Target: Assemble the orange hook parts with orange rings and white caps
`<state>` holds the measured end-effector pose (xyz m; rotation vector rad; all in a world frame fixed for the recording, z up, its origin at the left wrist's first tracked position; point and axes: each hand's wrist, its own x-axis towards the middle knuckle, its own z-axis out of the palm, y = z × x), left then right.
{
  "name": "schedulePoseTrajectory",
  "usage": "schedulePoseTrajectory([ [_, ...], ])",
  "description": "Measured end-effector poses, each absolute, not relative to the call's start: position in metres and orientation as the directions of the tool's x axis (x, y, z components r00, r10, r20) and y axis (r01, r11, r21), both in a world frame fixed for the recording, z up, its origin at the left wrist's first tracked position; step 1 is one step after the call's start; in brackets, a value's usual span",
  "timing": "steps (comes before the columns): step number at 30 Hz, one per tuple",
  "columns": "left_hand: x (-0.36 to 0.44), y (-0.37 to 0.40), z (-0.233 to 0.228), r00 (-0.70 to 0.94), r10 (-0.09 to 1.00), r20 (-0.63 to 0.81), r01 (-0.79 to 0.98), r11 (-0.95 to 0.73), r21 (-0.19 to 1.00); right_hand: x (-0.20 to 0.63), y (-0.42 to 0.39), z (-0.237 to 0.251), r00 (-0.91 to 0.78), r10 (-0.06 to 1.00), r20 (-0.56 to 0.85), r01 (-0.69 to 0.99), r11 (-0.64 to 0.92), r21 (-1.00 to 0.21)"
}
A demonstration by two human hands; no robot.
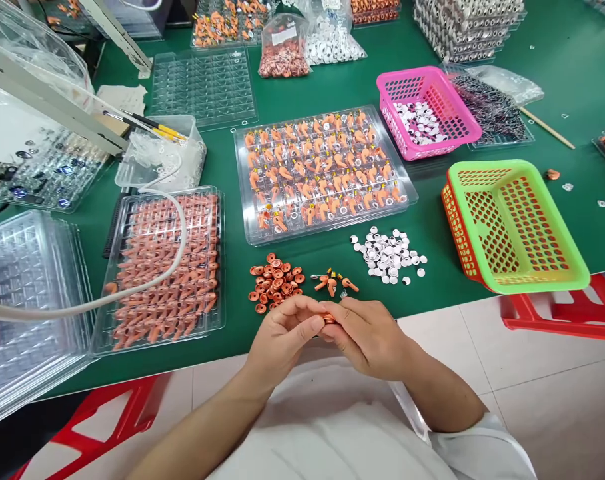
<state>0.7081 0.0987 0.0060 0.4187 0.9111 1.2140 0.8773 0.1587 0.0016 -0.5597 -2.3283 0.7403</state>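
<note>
My left hand (292, 333) and my right hand (365, 333) meet at the table's front edge. Between their fingertips is a small orange-brown round piece (328, 319), pinched from both sides and mostly covered by the fingers. Just beyond my left hand lies a heap of orange-brown cupped discs (277, 283). A few orange hook-shaped pieces with yellow tips (331, 285) rest directly past my fingertips. Farther right is a loose pile of white discs (390, 255), some showing black.
A clear tray of orange pieces (322, 170) lies mid-table, with a filled tray (170, 267) to its left. A pink basket (407, 143) and a nested green basket (542, 283) stand right. A white hose (180, 247) crosses the left tray. Red stools (572, 313) are below.
</note>
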Motion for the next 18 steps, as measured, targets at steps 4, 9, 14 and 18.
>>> schedulePoseTrajectory([
  [4, 0.700, 0.094, 0.011, 0.119, 0.924, -0.363, -0.433, 0.377, 0.819, 0.880, 0.160, 0.004, -0.736, 0.511, 0.444, 0.234, 0.808, -0.541],
  [9, 0.700, 0.092, 0.016, 0.016, 0.976, -0.218, -0.053, 0.218, 0.974, 0.882, 0.158, 0.002, -0.749, 0.464, 0.473, 0.236, 0.854, -0.463],
  [14, 0.707, 0.090, 0.019, -0.009, 0.966, -0.259, -0.083, 0.257, 0.963, 0.881, 0.156, 0.000, -0.745, 0.458, 0.485, 0.204, 0.848, -0.489],
  [18, 0.713, 0.088, 0.021, -0.041, 0.937, -0.347, -0.239, 0.328, 0.914, 0.878, 0.155, 0.000, -0.708, 0.446, 0.548, 0.197, 0.870, -0.452],
])
